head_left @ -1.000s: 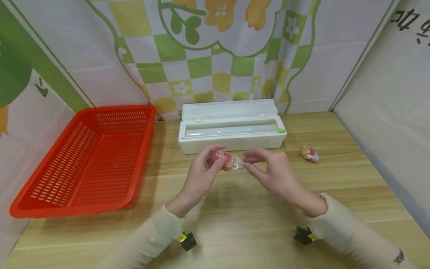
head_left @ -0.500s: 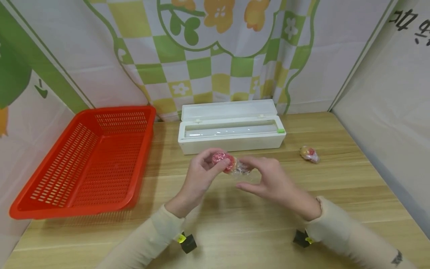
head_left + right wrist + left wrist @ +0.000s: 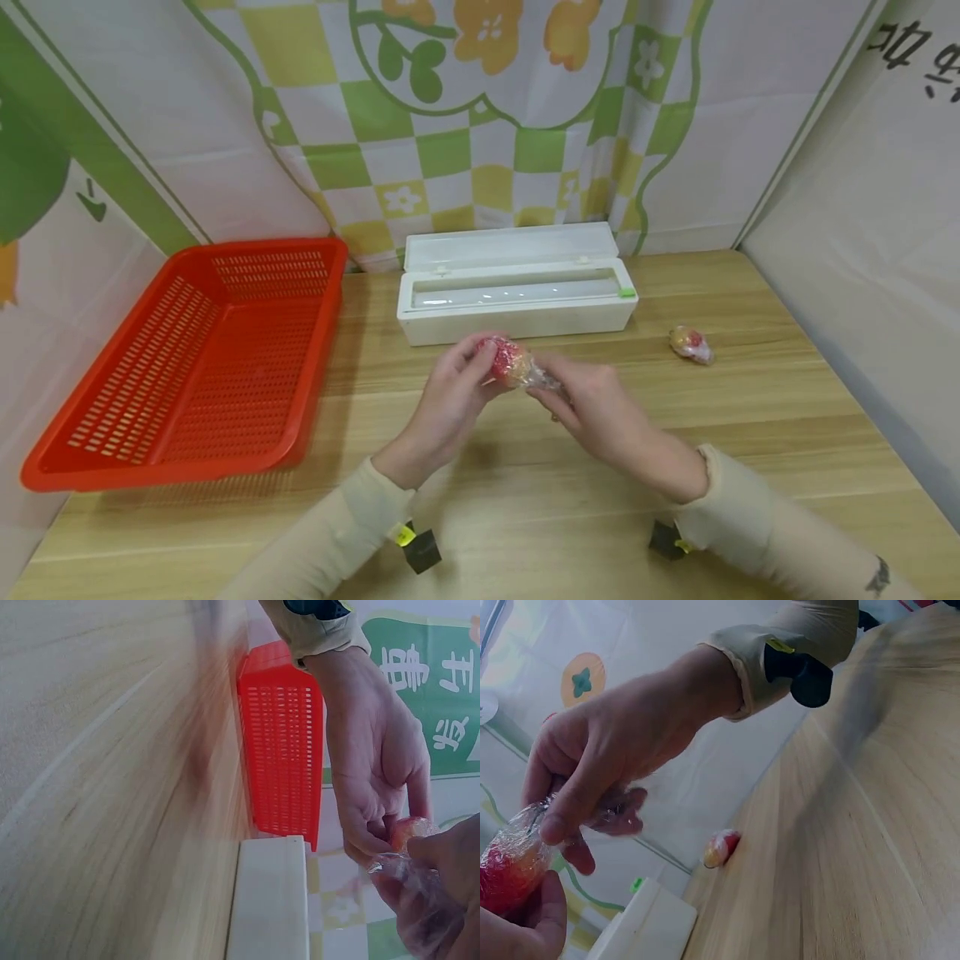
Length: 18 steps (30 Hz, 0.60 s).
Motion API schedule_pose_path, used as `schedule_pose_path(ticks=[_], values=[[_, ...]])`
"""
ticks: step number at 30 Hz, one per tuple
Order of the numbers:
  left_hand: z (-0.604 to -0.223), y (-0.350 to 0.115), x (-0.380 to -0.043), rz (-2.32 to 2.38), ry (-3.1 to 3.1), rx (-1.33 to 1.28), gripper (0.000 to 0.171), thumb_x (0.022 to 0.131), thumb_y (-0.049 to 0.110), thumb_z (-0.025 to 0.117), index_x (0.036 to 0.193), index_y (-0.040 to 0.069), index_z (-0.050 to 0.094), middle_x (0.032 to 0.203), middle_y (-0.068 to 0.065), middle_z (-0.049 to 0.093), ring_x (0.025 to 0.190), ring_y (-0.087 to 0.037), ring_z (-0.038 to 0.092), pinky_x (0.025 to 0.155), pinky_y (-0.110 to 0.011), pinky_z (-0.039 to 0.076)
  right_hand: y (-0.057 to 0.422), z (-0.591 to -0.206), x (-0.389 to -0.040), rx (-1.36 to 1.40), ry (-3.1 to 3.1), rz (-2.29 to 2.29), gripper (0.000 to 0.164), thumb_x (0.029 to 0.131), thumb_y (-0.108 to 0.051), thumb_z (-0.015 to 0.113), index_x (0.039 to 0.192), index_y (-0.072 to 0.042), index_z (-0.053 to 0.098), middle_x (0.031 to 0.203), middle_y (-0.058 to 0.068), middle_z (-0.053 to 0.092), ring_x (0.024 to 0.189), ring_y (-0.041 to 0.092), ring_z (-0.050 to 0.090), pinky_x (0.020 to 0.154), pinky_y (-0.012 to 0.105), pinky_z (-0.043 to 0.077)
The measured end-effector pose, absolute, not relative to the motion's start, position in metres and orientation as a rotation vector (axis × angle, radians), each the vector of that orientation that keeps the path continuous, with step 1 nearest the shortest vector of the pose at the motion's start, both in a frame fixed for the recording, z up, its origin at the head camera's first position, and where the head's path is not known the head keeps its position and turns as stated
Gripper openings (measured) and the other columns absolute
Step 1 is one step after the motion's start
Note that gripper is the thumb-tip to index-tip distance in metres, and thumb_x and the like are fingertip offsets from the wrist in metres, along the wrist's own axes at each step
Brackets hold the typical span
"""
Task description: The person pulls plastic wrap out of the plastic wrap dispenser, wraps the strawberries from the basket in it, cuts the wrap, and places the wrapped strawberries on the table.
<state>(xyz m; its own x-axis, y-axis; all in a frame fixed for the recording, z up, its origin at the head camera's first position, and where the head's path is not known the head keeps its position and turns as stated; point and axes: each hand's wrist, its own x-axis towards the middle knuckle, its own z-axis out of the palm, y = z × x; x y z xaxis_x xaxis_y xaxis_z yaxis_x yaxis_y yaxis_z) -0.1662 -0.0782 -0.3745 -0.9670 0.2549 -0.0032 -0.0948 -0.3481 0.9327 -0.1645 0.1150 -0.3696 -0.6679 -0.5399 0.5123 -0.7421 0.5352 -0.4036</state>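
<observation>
Between my two hands, above the table, is a red-and-yellow fruit [image 3: 512, 363] wrapped in clear cling film. My left hand [image 3: 448, 404] grips its red end, thumb on the near side and fingers behind. My right hand [image 3: 609, 417] pinches the gathered film at the yellow end, where the loose film bunches up. In the left wrist view the wrapped fruit [image 3: 511, 876] sits at the left edge, with the right thumb and fingers on the film [image 3: 540, 814]. The right wrist view shows the film [image 3: 427, 907] hanging loosely around the right fingers.
Behind the hands stands a white cling film dispenser [image 3: 517, 321], lid up, with a film roll [image 3: 517, 292] inside. A second wrapped fruit [image 3: 691, 344] lies on the table [image 3: 750, 433] at the right. A red plastic basket [image 3: 300, 392] stands at the left.
The right hand has let the film go, spread its thumb and fingers, and pinched the film again a little lower. The left hand has turned the fruit slightly, still gripping it.
</observation>
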Motion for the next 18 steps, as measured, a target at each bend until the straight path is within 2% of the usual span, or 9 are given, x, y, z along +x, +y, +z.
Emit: schedule_pose_path(ticks=[3,7,11,15,18], values=[[-0.3728,-0.0782,-0.1649,2.386,1.627,0.207,0.037,0.102,0.02,0.041,0.133,0.001,0.044,0.134,-0.02,0.051,0.116,-0.023,0.056,0.097,-0.037,0.05,0.1161,-0.3673,-0.1641,1.071,-2.43,0.788,0.03,0.088,-0.021,0.067,0.114,-0.006,0.065,0.105,0.008,0.073,0.085,0.011,0.07,0.071,0.022,0.056],[-0.3715,-0.0777,-0.1646,2.331,1.649,0.181,0.037,0.103,0.02,0.036,0.136,0.007,0.042,0.135,-0.015,0.048,0.117,-0.024,0.053,0.093,-0.039,0.051,0.1171,-0.3639,-0.164,1.108,-2.399,0.699,0.024,0.088,-0.025,0.067,0.105,-0.008,0.068,0.095,0.004,0.075,0.078,0.008,0.069,0.066,0.023,0.056],[-0.371,-0.0765,-0.1644,2.302,1.649,0.141,0.036,0.103,0.021,0.031,0.135,0.008,0.041,0.131,-0.016,0.047,0.115,-0.023,0.054,0.092,-0.038,0.051,0.1169,-0.3626,-0.1627,1.166,-2.382,0.616,0.021,0.088,-0.025,0.067,0.101,-0.008,0.068,0.089,0.003,0.075,0.073,0.007,0.068,0.063,0.023,0.056],[-0.3714,-0.0762,-0.1637,2.278,1.666,0.149,0.034,0.1,0.018,0.042,0.132,0.006,0.039,0.128,-0.017,0.048,0.112,-0.021,0.055,0.094,-0.034,0.051,0.116,-0.3627,-0.1599,1.195,-2.388,0.573,0.023,0.089,-0.03,0.065,0.099,-0.009,0.066,0.078,-0.003,0.071,0.064,0.004,0.062,0.058,0.02,0.052],[-0.3727,-0.077,-0.1633,2.227,1.726,0.188,0.04,0.096,0.017,0.054,0.132,0.008,0.037,0.127,-0.015,0.049,0.113,-0.021,0.055,0.096,-0.031,0.05,0.1152,-0.3633,-0.1587,1.194,-2.375,0.578,0.024,0.09,-0.035,0.063,0.094,-0.011,0.065,0.071,-0.006,0.066,0.058,0.0,0.054,0.053,0.018,0.048]])
